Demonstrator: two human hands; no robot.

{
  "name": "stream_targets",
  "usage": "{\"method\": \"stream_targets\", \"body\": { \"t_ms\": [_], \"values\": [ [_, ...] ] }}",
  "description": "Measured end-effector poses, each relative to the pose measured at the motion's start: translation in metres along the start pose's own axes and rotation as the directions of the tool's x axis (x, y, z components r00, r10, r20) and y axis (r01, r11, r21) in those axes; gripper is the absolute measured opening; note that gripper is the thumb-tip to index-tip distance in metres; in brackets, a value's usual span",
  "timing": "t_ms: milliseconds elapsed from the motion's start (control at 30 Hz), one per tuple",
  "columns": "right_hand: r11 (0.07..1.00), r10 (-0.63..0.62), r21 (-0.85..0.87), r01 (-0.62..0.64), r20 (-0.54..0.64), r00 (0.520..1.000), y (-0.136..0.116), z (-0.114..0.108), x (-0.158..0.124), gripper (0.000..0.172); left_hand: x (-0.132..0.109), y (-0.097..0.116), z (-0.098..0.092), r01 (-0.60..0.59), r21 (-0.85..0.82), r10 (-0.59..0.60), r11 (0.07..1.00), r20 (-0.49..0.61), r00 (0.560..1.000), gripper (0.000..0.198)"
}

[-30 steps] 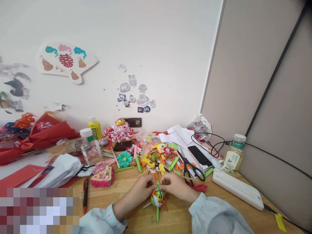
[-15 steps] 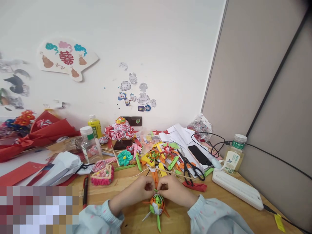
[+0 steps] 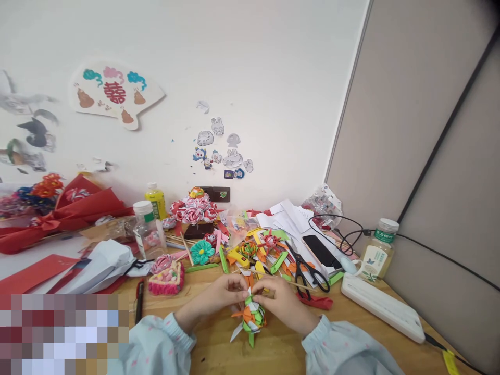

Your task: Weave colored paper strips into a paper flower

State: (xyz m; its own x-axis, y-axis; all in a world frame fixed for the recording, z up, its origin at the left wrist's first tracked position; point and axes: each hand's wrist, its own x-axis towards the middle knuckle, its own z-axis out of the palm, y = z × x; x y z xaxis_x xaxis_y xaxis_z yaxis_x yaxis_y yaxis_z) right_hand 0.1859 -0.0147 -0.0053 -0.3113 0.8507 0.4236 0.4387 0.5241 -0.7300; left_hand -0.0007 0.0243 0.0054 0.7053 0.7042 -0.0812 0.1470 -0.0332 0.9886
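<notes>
Between my hands, just over the table, is a folded paper flower [image 3: 253,316] woven from orange, green and white strips, with loose strip ends sticking out around it. My left hand [image 3: 228,294] pinches it at its upper left with bent fingers. From the other side my right hand [image 3: 275,297] closes thumb and fingers on the flower's upper right edge. A white strip tip pokes up between the two sets of fingertips. Part of the top of the flower is hidden by my fingers.
Black scissors [image 3: 304,268] lie right of my hands, near a phone [image 3: 321,251] and a white power strip [image 3: 383,307]. Paper strips and a teal flower [image 3: 202,252] crowd the far side. A heart-shaped box [image 3: 166,278] and a pen [image 3: 139,302] lie left.
The paper flower has turned and tilted between my fingers, showing more orange and white. My right fingers have spread along its upper edge. The whole view has shifted slightly.
</notes>
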Motion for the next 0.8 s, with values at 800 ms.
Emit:
{"method": "stream_targets", "body": {
  "t_ms": [800],
  "values": [
    [0.973, -0.226, -0.025, 0.229, 0.097, 0.969, -0.0044, -0.0012, -0.0033, 0.041, 0.0048, -0.0009, 0.0085, -0.083, -0.009, 0.081, 0.997, -0.139, 0.987, 0.039]
  ]
}}
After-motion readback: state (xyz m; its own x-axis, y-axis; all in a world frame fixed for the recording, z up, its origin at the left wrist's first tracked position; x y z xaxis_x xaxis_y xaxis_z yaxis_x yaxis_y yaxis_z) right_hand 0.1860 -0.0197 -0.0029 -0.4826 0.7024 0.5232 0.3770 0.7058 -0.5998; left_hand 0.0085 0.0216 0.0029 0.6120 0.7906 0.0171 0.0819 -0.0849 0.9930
